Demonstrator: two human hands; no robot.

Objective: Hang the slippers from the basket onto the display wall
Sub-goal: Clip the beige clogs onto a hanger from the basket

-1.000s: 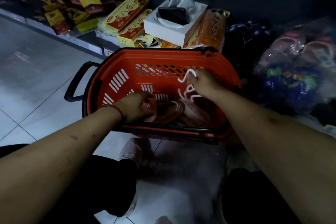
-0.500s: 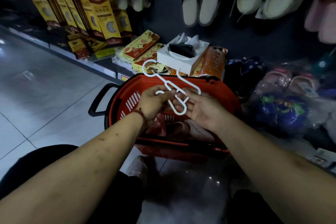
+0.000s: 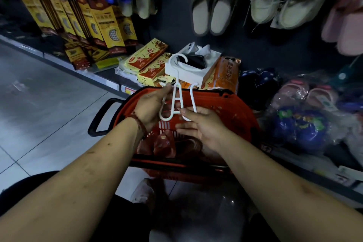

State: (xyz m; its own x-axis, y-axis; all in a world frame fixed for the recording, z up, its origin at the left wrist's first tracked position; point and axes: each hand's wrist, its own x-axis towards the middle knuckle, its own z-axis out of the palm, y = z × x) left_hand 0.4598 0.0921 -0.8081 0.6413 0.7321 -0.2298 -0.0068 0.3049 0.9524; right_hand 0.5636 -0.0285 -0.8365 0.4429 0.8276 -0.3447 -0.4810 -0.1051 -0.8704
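Crouched over a red shopping basket at the centre of the frame, I hold white plastic hangers upright above its rim, their top hook reaching up in front of a white box. My left hand pinches the hangers' stem between thumb and fingertips, the other fingers loosely curled. My right hand, fingers half spread, grips the lower loops between thumb and forefinger. How many hangers are bunched together I cannot tell.

Inside the basket, low against its near wall, lie reddish-brown slippers in shiny wrap. The basket's black handle sticks out to the left over the tiled floor.

Across the top of the frame, the dark display wall already carries hung pairs on the same kind of white hanger. The white box holds a dark phone and sits on yellow packets. At right, clear bags hold more footwear.
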